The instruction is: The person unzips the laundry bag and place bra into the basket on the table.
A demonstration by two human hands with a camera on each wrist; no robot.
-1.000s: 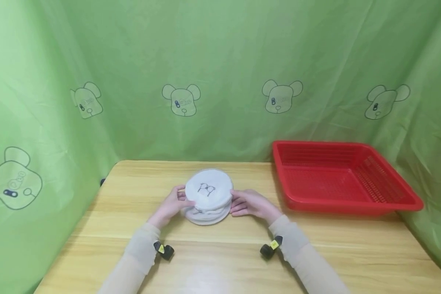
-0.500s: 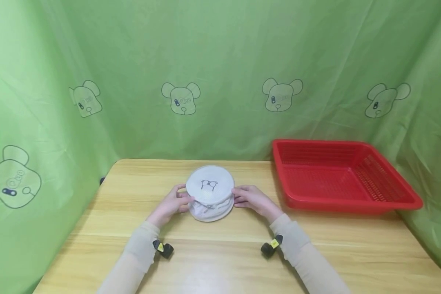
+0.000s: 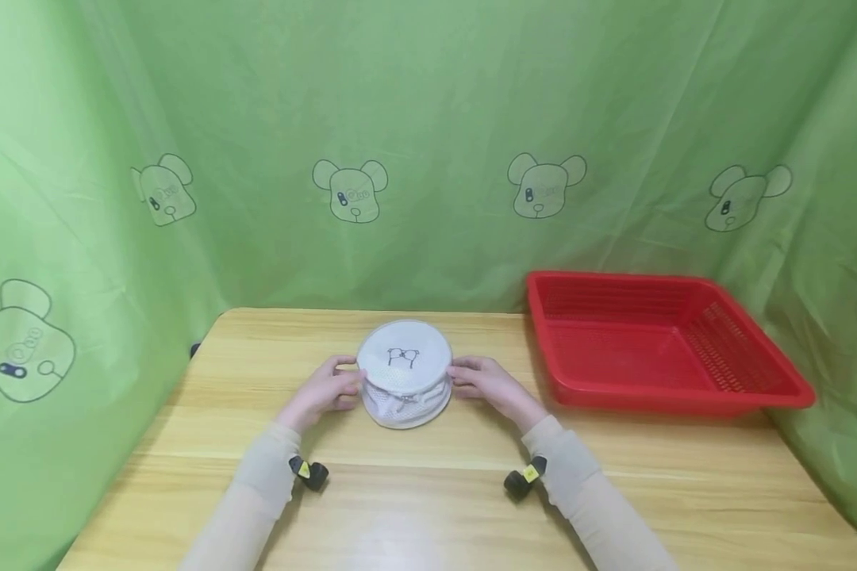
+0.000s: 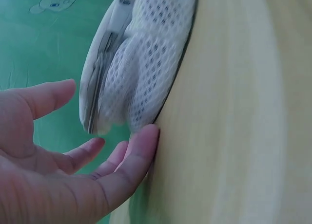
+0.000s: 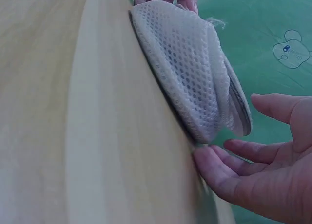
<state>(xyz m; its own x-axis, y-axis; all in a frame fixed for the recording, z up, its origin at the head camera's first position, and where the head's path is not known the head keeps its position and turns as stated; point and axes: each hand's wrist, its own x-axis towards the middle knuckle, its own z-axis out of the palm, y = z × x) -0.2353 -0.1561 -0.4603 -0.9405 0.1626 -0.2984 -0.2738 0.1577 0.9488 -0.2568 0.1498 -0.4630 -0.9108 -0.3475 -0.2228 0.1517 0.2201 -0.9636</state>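
A white, round mesh laundry bag point(image 3: 403, 357) stands near the far middle of the table, with a glasses-like print on its top. Its soft mesh side point(image 4: 156, 53) is folded, and a zip point(image 5: 236, 95) runs along the rim of the top. At the bag's left edge is my left hand point(image 3: 321, 388), fingers spread; in the left wrist view a fingertip point(image 4: 146, 136) meets the base edge. My right hand point(image 3: 493, 385) is at the opposite edge, its fingers loosely bent, a fingertip point(image 5: 207, 156) close to the base. Neither hand grips the bag.
A red plastic basket point(image 3: 678, 400) stands at the right rear of the wooden table point(image 3: 414, 507). Green curtains point(image 3: 428, 262) with bear-head prints hang behind and on both sides.
The bag has turned so its print sits level, and it has shifted slightly away from me. Its mesh side shows more. My left fingers have loosened from the top.
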